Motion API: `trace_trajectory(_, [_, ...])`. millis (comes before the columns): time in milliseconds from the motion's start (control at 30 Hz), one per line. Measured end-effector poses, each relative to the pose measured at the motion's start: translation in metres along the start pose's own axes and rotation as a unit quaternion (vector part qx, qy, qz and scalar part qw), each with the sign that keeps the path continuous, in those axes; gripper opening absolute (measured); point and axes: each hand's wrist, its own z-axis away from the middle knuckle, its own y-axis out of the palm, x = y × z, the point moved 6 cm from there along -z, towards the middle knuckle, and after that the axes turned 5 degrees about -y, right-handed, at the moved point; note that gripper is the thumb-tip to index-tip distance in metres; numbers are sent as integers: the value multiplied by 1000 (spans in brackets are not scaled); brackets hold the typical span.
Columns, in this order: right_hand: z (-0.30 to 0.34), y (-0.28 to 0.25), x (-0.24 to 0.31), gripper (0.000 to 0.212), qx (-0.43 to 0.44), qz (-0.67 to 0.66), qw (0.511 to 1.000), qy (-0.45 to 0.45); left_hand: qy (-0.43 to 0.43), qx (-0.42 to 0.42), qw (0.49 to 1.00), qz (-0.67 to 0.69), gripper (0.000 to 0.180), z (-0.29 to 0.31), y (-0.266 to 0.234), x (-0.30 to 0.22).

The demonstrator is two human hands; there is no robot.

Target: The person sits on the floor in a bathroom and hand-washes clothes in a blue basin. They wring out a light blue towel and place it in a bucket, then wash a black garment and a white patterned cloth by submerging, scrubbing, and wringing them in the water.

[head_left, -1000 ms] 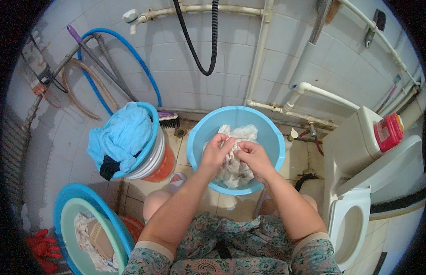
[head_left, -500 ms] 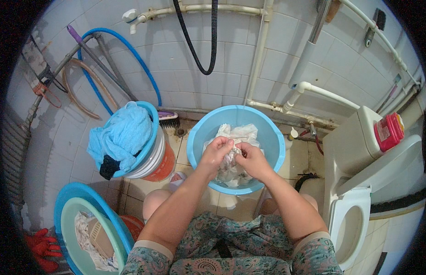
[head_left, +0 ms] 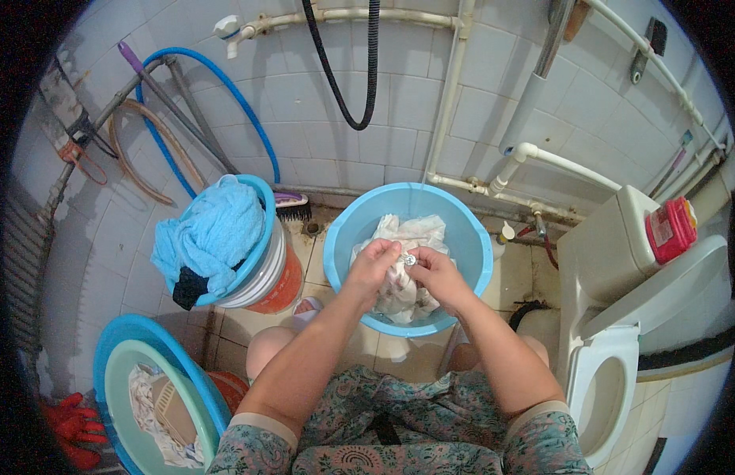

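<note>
With left hand at nine o'clock and right hand at three, each grip pinched tight on the cloth in our twelve-o'clock basin, we should tension the fold lightly and work low.

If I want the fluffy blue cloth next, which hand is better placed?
Probably the left hand: the blue cloth lies on that side, and the right hand is farther. Both hold the white cloth.

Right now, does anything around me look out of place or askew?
Yes: on your left, a black cloth and light blue towel hang over the rim of the blue basin atop the white-and-orange bucket, instead of lying inside.
</note>
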Motion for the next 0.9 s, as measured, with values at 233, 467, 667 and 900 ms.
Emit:
trace_trajectory(233, [-1,-22,10,23,-107,-174,974,96,10,-5,989,150,27,7,-9,-40])
trace_trajectory(467, [-4,-33,19,24,-184,304,917,-180,-39,168,941,293,40,0,-29,-46])
trace_trajectory(667, [13,31,50,27,-102,319,891,-307,-49,117,931,343,42,-4,-24,-37])
trace_trajectory(900, [-10,27,-7,23,20,110,993,-38,41,72,966,244,34,0,-28,-58])
